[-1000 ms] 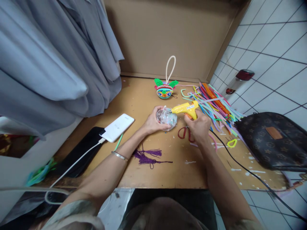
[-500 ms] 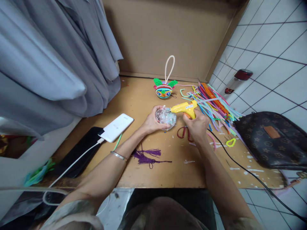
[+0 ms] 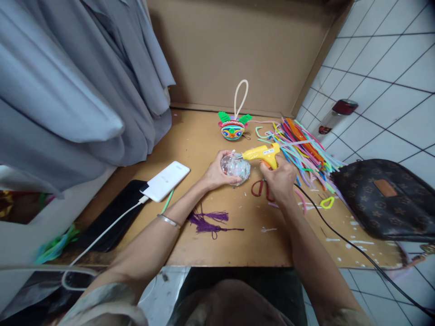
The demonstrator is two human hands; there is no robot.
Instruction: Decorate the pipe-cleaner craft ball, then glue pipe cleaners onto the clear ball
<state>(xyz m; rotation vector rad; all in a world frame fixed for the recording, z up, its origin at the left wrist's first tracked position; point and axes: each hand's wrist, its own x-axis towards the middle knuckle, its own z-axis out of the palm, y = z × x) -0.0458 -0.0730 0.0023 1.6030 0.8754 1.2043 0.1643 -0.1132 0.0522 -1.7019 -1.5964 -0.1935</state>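
Note:
My left hand (image 3: 217, 172) is wrapped round the left side of a clear, rounded ball (image 3: 239, 168) with whitish, speckled bits on it. In my right hand (image 3: 281, 177) is a yellow hot glue gun (image 3: 261, 153), gripped by its handle with a pale glue stick out of its back. Its metal nozzle is at the top of the ball; whether it touches I cannot tell. Red-handled scissors (image 3: 257, 188) lie partly hidden below my right hand. Behind the ball stands a colourful animal-head ornament (image 3: 233, 129) with green ears and a white loop.
Coloured pipe cleaners (image 3: 302, 149) are heaped at the right, beside a brown patterned bag (image 3: 390, 203). Purple tassels (image 3: 210, 222) lie near the front. A white power bank (image 3: 166, 181) with a cable sits on the left, by a black flat object (image 3: 112, 217). The gun's black cord (image 3: 340, 233) runs right.
Almost nothing differs. The view has shifted very slightly, and both hands keep their hold, with the nozzle still at the top of the ball.

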